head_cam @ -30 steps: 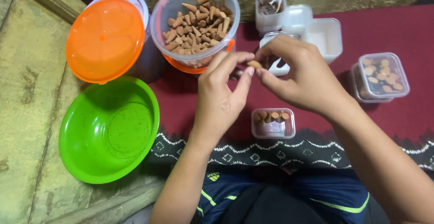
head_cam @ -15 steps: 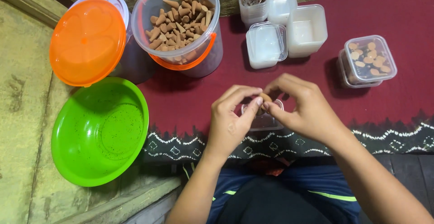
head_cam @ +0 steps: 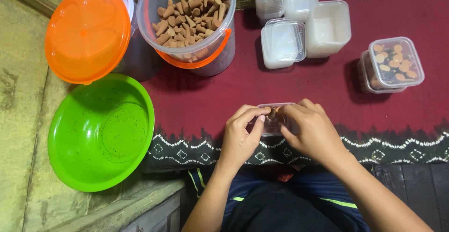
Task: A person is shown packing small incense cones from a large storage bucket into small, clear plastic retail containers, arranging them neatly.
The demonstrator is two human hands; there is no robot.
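Brown cone [head_cam: 271, 113] is pinched between the fingertips of the left hand [head_cam: 243, 136] and right hand [head_cam: 311, 130], just over the small clear tub [head_cam: 271, 125] on the red cloth [head_cam: 196, 101]. Both grips are pressed together on it. It is best lowered upright, base down, beside the cones already seated, without knocking them.

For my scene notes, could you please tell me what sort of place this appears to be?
Probably a home or small craft packing spot at floor level: a patterned maroon cloth serves as the work surface, with a clear bucket of brown cones, stacked small plastic boxes and a green basin.
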